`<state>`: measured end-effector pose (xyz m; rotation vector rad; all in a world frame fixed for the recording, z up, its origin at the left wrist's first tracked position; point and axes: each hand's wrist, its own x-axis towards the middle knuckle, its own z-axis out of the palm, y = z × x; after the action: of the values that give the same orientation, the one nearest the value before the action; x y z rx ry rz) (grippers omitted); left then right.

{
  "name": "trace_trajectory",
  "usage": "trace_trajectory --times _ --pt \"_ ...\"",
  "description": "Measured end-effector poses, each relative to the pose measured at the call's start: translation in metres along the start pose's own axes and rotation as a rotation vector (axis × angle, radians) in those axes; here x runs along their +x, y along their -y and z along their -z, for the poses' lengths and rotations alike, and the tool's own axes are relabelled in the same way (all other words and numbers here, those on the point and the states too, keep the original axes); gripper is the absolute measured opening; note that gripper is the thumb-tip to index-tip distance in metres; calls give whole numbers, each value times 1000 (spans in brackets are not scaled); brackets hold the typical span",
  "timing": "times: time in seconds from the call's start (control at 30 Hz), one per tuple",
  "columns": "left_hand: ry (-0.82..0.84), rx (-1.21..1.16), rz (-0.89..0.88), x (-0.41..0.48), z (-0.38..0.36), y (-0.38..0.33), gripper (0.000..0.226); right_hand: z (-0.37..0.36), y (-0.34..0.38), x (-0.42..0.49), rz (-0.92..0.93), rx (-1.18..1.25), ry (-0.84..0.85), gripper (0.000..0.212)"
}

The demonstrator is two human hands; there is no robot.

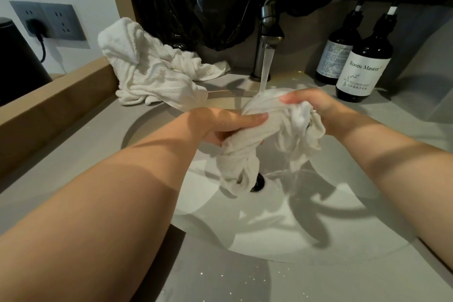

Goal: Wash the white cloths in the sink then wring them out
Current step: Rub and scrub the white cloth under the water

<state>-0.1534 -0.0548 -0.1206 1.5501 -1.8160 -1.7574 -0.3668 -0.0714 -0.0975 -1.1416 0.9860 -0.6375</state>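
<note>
Both-handed: left hand [220, 125], right hand [316, 108] grip wet cloth [264, 130].

Head camera looks steeply down, close over the sink [318, 240].

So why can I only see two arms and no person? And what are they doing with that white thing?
The camera sits on the person's head and looks down, so you see what they see: only their own arms. There is no machine here, just two bare hands. The left hand and the right hand both grip one white cloth, bunched up. They hold it over the sink, under water running from the tap. The cloth's loose ends hang down toward the dark drain. More white cloths lie in a heap on the grey counter, left of the tap. Two dark bottles stand on the right.
</note>
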Motion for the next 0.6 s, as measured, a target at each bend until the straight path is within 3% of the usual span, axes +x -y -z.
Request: trace_trajectory --times 0.1,0.2,0.3,0.4,0.53,0.6 --pt "58 40 16 -3 4 3 132 6 -3 4 15 -11 -35 41" --pt "-199 -44 -35 -1 6 3 114 9 -2 5 4 -98 -43 38" --pt "-470 -204 -110 6 10 2 105 16 -3 8 -37 -382 -64 47" --pt "-569 -184 -177 5 4 -3 72 14 -6 10 -65 -644 -12 57" --pt "-565 -19 -99 2 -4 -17 76 -5 -14 14 -8 -563 80 78" --pt "-621 51 -87 1 -6 -22 72 -12 -18 15 -1 -554 111 68"
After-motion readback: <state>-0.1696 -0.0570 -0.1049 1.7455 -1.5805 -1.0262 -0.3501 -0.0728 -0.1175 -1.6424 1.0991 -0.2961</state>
